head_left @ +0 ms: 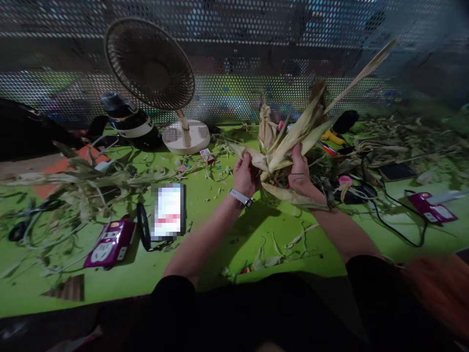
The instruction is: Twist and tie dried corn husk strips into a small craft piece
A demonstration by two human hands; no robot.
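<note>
Over the green table, the husk bundle appears partly worked, gathered at its base but with leaves splayed, the left hand and right hand both gripping it, scraps lying loose nearer the body.

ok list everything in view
held husks: 1 bundle, pale, centre
standing husks: 1 bundle, tan, back centre
loose husks: many, pale, both sides
fan: 1, beige, back left
container: 1, black, beside fan
phone: 1, dark, left
boxes: 2, purple, either side
cables: several, mixed, both sides
tool: 1, yellow, back right
table: 1, green, underneath
mesh: 1, grey, back
watch: 1, grey, left wrist
left hand: 1, bare, on husks
right hand: 1, bare, on husks
</note>
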